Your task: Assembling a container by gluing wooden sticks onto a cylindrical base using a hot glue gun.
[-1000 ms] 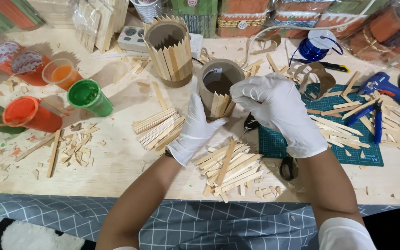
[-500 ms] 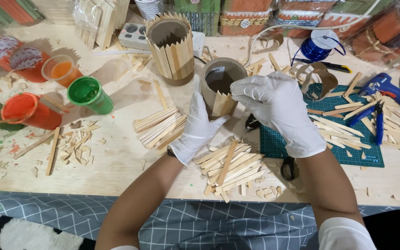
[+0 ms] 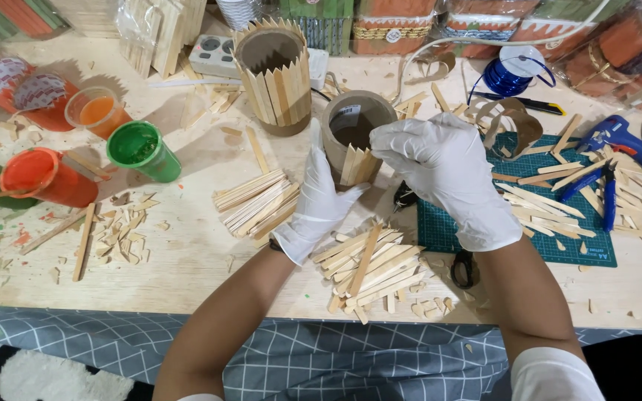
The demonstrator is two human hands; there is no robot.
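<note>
A brown cardboard tube [image 3: 354, 130] is kept upright on the table [image 3: 187, 252] by the left hand [image 3: 321, 204], wrapped around its side. The right hand [image 3: 440, 167] is pinched on a wooden stick [image 3: 357, 165], so it is pressed flat against the tube.

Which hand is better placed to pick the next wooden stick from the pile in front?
Probably the right hand: it only rests fingertips on the sticks glued to the cardboard tube, while the left hand grips and steadies the tube. The stick pile lies between both.
</note>
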